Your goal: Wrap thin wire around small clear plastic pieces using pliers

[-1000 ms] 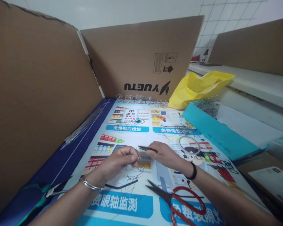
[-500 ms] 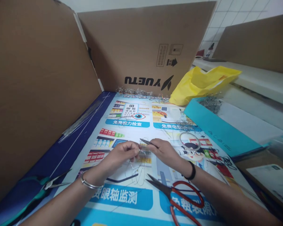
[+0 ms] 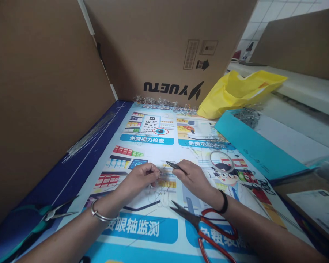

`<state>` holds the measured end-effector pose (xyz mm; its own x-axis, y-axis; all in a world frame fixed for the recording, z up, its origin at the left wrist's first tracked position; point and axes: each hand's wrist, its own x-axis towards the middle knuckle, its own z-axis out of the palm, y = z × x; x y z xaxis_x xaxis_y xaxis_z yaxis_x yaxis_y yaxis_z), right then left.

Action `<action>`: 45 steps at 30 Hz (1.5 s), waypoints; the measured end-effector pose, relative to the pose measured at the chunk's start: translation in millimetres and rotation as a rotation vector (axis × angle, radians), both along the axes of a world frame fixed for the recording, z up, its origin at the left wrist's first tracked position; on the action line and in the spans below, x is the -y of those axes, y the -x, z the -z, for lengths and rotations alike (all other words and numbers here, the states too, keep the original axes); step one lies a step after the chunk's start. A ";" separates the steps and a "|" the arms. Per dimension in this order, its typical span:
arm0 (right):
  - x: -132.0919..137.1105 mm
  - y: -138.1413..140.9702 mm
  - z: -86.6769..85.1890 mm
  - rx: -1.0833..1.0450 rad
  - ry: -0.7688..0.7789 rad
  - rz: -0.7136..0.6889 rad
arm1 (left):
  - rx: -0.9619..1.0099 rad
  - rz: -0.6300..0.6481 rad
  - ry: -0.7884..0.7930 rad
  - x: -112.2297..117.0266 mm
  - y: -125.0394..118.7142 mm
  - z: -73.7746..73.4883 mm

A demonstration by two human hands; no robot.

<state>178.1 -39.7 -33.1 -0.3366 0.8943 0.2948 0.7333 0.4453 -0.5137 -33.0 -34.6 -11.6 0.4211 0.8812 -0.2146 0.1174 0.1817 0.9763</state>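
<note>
My left hand [image 3: 146, 177] is closed, thumb and forefinger pinching a thin bent wire [image 3: 160, 174]. Fine loops of that wire seem to hang below the fingertips over the printed sheet. My right hand [image 3: 193, 179] is wrapped round a dark, pointed metal tool [image 3: 173, 165], its tip directed left above the wire. Most of the tool is hidden in the palm, so its exact kind does not show. Just below the hands lie red-handled scissors [image 3: 205, 226], blades pointing up and left. Green-handled pliers [image 3: 48, 215] rest with jaws apart beside my left forearm.
Cardboard panels [image 3: 164, 44] stand at the back and left. Straight wires [image 3: 90, 135] lie on the blue strip. A tape ring [image 3: 222, 162], black loops [image 3: 259, 182], a turquoise box [image 3: 263, 149] holding tangled wire, and a yellow bag [image 3: 235, 93] are on the right.
My right hand and the pointed tool have moved slightly away from my left fingertips, widening the gap. The camera view has shifted a little. Both hands keep their hold.
</note>
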 end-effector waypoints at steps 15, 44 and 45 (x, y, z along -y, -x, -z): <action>-0.5 1.0 5.8 0.030 -0.063 -0.065 | 0.068 0.032 0.040 1.6 2.0 10.5; 0.7 -0.2 8.1 0.073 -0.097 -0.063 | -0.052 0.028 -0.046 0.9 1.2 15.9; 0.8 -0.1 7.9 0.070 -0.097 -0.062 | -0.052 0.029 -0.048 0.9 1.4 16.3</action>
